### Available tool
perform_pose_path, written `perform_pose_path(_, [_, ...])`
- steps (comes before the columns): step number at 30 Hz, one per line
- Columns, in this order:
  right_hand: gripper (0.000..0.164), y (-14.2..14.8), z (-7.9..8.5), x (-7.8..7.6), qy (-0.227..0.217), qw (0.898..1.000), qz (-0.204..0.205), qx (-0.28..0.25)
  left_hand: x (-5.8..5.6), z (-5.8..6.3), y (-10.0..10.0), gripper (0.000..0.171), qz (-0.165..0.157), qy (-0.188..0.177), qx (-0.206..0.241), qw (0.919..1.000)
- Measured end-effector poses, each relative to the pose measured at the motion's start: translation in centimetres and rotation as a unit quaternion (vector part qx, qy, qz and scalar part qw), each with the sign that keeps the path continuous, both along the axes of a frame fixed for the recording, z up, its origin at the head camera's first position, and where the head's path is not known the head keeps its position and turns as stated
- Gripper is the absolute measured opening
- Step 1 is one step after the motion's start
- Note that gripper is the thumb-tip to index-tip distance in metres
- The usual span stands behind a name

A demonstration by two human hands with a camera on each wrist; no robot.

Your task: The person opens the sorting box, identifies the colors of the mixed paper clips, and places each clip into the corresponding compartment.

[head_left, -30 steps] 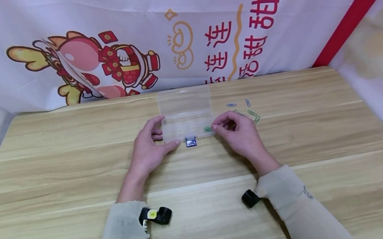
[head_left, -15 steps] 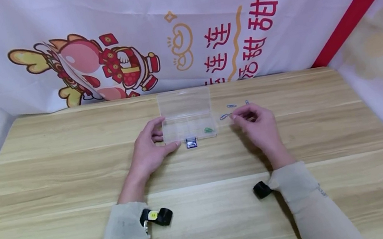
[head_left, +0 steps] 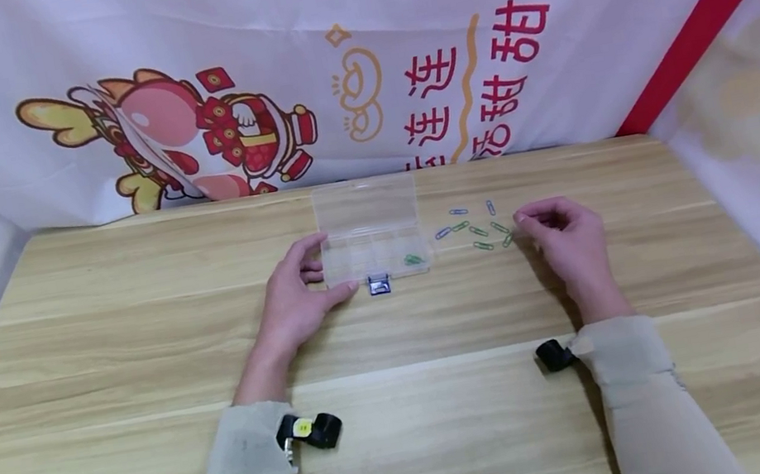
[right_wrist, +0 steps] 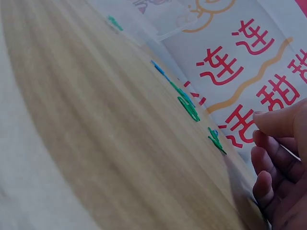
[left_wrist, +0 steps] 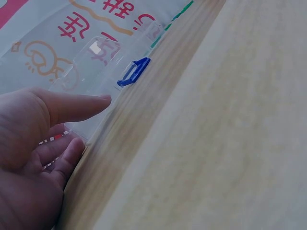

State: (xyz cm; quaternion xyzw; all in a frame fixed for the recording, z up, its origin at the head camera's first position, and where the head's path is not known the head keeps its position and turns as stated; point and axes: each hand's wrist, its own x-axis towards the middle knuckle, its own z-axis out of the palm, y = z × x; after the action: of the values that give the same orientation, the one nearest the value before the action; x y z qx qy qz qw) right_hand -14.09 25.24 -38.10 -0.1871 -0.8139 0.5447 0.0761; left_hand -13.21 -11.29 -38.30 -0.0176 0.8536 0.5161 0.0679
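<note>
A clear plastic compartment box [head_left: 373,251] with its lid [head_left: 366,207] raised stands at the back middle of the table. My left hand [head_left: 294,289] grips the box's left end, thumb along the front edge near the blue latch [head_left: 379,284]. Green paper clips [head_left: 413,259] lie in the front right compartment. To the right of the box, several green paper clips [head_left: 483,246] and blue paper clips [head_left: 443,234] are scattered on the wood. Beside the rightmost green clip [head_left: 507,241] is my right hand [head_left: 564,235], its fingers loosely bent, nothing between thumb and forefinger in the right wrist view [right_wrist: 283,158].
A wood-grain table [head_left: 415,449] spreads below both forearms. Close behind the box hangs a white printed cloth [head_left: 163,22] with red characters and a cartoon figure. Pale cloth walls border the table at left and right.
My right hand has moved right, from the box's front right compartment past the scattered clips, uncovering them. The left hand keeps its hold on the box.
</note>
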Motion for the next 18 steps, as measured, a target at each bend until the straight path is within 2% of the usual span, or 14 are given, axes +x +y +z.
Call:
perform_pose_path(6, [0.029, -0.12, 0.01, 0.10, -0.030, 0.997, 0.037, 0.058, -0.03, -0.03, -0.08, 0.081, -0.002, 0.003, 0.002, 1.0000])
perform_pose_path(13, [0.025, -0.10, -0.37, 0.19, -0.037, 0.990, 0.059, 0.127, 0.03, -0.15, -0.09, 0.082, -0.003, 0.005, 0.000, 1.0000])
perform_pose_path(18, [0.023, 0.14, -0.38, 0.32, -0.031, 0.984, 0.083, 0.153, 0.02, -0.13, -0.11, 0.082, -0.002, 0.001, 0.001, 1.0000])
